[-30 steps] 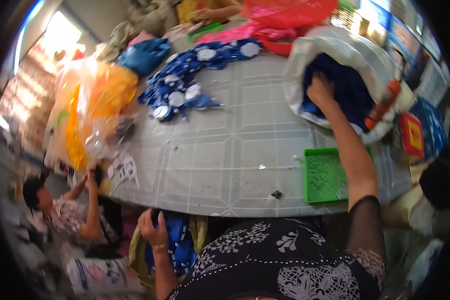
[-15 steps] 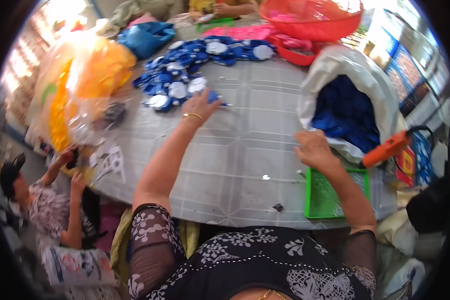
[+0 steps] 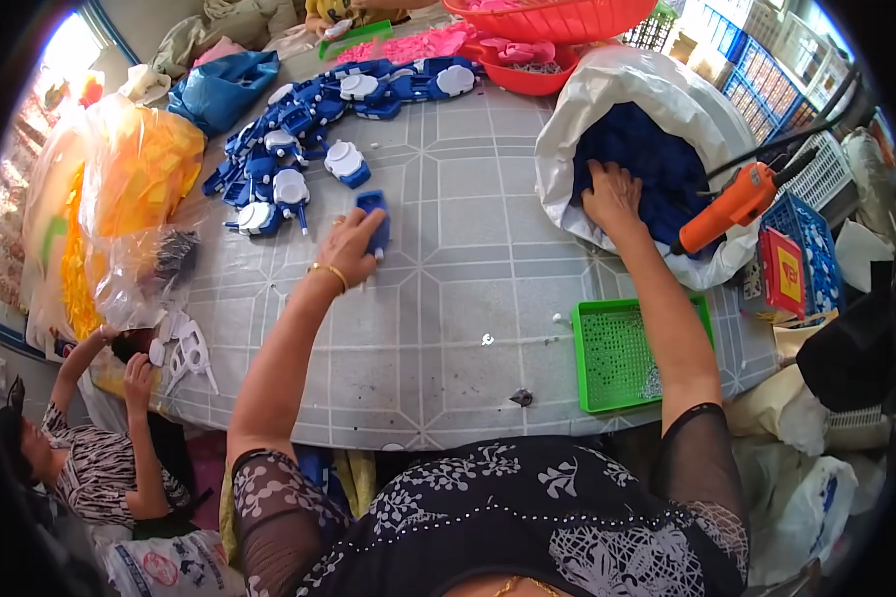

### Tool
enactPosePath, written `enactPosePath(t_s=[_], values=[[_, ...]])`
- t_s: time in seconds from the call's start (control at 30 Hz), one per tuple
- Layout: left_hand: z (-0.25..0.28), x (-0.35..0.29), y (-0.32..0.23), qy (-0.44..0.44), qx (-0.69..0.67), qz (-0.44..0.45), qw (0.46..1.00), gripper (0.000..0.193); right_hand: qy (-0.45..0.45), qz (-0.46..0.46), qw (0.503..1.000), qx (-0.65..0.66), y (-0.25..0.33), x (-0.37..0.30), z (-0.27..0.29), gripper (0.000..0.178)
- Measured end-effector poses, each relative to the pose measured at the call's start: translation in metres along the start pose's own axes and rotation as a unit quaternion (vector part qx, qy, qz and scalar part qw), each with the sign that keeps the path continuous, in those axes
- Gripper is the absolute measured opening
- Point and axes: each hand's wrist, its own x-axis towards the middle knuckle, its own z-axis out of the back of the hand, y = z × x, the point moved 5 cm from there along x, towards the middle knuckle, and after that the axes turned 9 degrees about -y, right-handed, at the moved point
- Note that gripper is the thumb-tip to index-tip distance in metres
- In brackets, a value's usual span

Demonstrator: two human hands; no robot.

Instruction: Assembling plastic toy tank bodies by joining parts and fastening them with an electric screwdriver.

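My left hand [image 3: 346, 247] is closed round a small blue plastic part [image 3: 373, 207], held just above the table left of the middle. Beyond it a heap of blue-and-white plastic assemblies [image 3: 289, 149] curves across the far left, and one assembly [image 3: 345, 162] lies slightly apart. On the right, my right hand [image 3: 613, 195] is inside the mouth of a white sack [image 3: 558, 149], its fingers spread on the dark blue parts [image 3: 657, 164] in there. Whether any part is under those fingertips is hidden.
An orange electric screwdriver [image 3: 727, 209] hangs beside the sack. A green tray [image 3: 607, 348] with small metal pieces sits below my right forearm. Red baskets [image 3: 567, 20] stand at the back. Bags of yellow parts [image 3: 134, 179] and a co-worker [image 3: 100, 448] are at left.
My left hand has come nearer from the heap, with the blue part in it. My right hand has gone from beside the sack's mouth onto the parts inside. The view has shifted.
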Motion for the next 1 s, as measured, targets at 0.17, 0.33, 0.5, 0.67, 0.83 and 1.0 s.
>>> enactPosePath(t_s=[0.17,0.33,0.5,0.67,0.83,1.0], values=[[0.011,-0.041,-0.062,0.044,-0.166,-0.142,0.975,0.063,-0.106,-0.011,0.993,0.044,-0.022,0.0,0.001,0.024],[-0.012,-0.043,-0.108,0.013,-0.196,-0.099,0.975,0.046,-0.055,-0.046,0.995,0.065,0.004,-0.003,0.012,0.036],[-0.034,-0.033,-0.16,-0.056,-0.224,-0.161,0.959,0.039,-0.034,-0.151,0.976,0.154,-0.021,0.004,0.022,0.03],[-0.034,-0.034,-0.186,-0.089,-0.209,-0.145,0.963,0.039,-0.281,-0.107,0.923,0.238,-0.034,-0.009,0.058,0.018],[-0.026,-0.033,-0.177,-0.093,-0.521,0.123,0.84,0.055,-0.091,-0.14,0.792,0.587,0.04,-0.055,0.106,0.017],[-0.03,-0.028,-0.178,0.029,-0.633,0.209,0.745,0.044,0.06,-0.037,0.754,0.653,0.099,-0.113,0.133,0.029]])
